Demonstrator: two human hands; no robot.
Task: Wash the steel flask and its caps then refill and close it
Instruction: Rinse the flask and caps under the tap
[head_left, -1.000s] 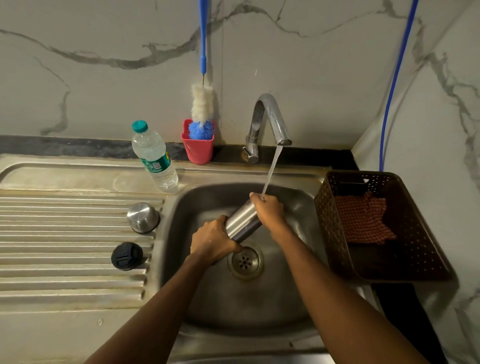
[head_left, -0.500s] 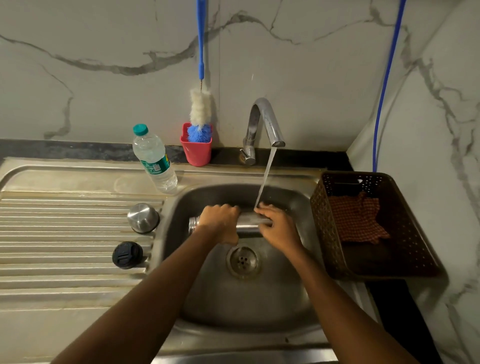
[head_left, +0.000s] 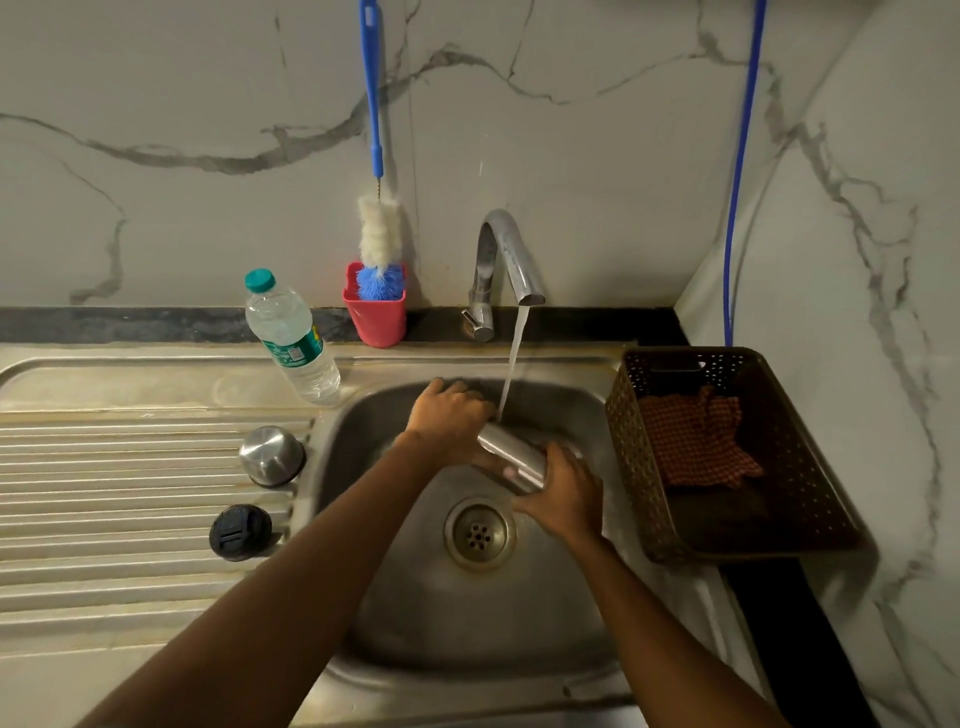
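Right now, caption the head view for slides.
Left hand and right hand grip the steel flask under the running tap; steel cap and black cap sit on the drainboard.

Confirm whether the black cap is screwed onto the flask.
No, the black cap lies on the drainboard, well apart from the flask.

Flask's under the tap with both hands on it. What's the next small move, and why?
Probably roll the flask between both hands so the stream wets its whole side. It lands only near the left hand, while the right hand covers the lower end. The steel cap and black cap lie on the drainboard, so they come after.
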